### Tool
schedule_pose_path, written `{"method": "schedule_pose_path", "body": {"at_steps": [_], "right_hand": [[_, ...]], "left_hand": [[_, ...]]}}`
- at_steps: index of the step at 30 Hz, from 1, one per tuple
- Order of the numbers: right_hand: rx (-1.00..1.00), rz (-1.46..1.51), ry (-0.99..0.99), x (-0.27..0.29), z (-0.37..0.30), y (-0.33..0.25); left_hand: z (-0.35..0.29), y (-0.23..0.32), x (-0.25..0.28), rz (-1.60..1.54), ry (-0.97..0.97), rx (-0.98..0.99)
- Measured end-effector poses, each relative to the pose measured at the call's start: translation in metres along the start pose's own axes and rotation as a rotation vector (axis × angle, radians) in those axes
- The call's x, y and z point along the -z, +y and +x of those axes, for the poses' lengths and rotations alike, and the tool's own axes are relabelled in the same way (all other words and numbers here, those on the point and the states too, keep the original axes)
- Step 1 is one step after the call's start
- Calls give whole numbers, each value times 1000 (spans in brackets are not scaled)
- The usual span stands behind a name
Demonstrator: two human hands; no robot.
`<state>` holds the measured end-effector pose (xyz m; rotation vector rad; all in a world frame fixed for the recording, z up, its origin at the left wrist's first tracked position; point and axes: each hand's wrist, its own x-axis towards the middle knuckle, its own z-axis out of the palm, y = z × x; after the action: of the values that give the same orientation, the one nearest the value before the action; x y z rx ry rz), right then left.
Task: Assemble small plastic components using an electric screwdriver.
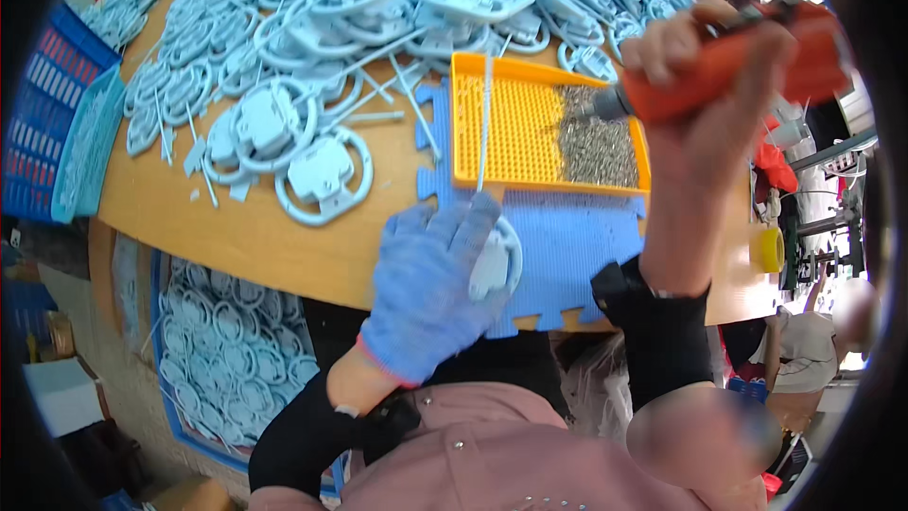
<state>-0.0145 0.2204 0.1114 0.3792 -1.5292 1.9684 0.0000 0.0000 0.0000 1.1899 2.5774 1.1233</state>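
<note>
My left hand (430, 284), in a blue knit glove, is closed over a light blue plastic part (494, 270) with a rounded loop, held down on a blue ribbed mat (567, 251). A thin pale stem (486, 123) rises beyond my fingertips. My bare right hand (705, 123) grips an orange-red power screwdriver (815, 52). The tool's nose points down and left, with its tip over small metal screws (605, 151) in a yellow tray (506, 128). I cannot tell whether a screw sits on the tip.
A big heap of light blue plastic parts (359, 0) covers the table's far side. Several lie loose near my left hand, like one looped part (324, 175). At left stands a blue crate (57, 76); below the table, another bin (165, 397) holds more parts. Other people are at the right.
</note>
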Motion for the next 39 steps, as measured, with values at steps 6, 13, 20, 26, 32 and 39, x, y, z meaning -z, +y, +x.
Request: {"method": "schedule_pose_path", "body": {"at_steps": [6,13,20,26,32,39], "right_hand": [[-154,-78,-111,-52,-96,-11],[-220,-117,-157,-62,-115,-4],[-259,-180,-234,-66,-113,-4],[-284,-247,-463,-67,-102,-9],[-345,130,-199,-54,-105,0],[-114,72,-4,-2,-67,-7]], "left_hand": [[-9,-6,-17,-90,160,-3],[-10,-14,-31,-116,114,41],[-7,-15,-32,-87,85,60],[-6,-11,-18,-89,222,14],[-20,8,-5,122,431,-141],[-87,2,101,763,255,423]]}}
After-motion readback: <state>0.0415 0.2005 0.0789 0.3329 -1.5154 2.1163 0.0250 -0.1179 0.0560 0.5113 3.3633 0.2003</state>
